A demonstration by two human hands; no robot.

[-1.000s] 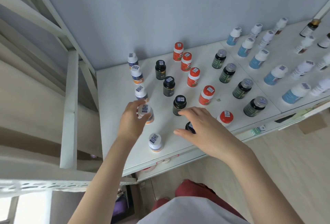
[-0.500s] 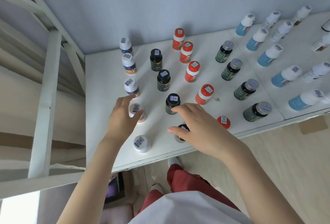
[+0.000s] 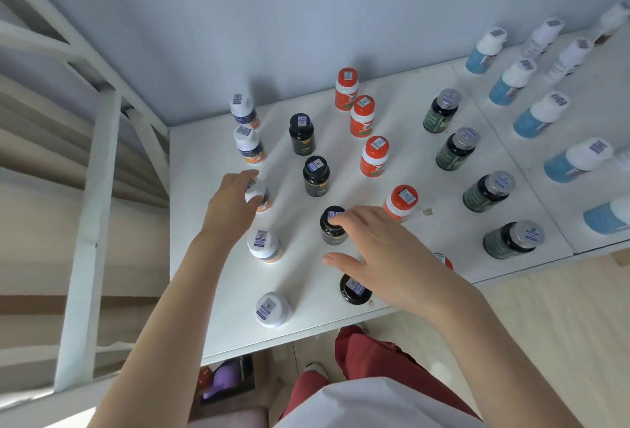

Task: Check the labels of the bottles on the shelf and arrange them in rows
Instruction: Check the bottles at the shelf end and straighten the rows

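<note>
White shelf (image 3: 204, 257) crowded: red-capped bottles (image 3: 375, 154), green bottles (image 3: 453, 151), blue bottles (image 3: 531, 117) to right. Left hand (image 3: 231, 202) grasps white-capped bottle (image 3: 255, 194), third in leftmost column. Right hand (image 3: 385, 257) relaxed, fingertips resting on black bottle (image 3: 332, 235) cap.

Single head-worn wide-angle camera is looking forward and steeply down, sitting close above the white shelf (image 3: 399, 120), facing the grey wall (image 3: 306, 18), with floor (image 3: 545, 325) showing along the lower right edge.
</note>
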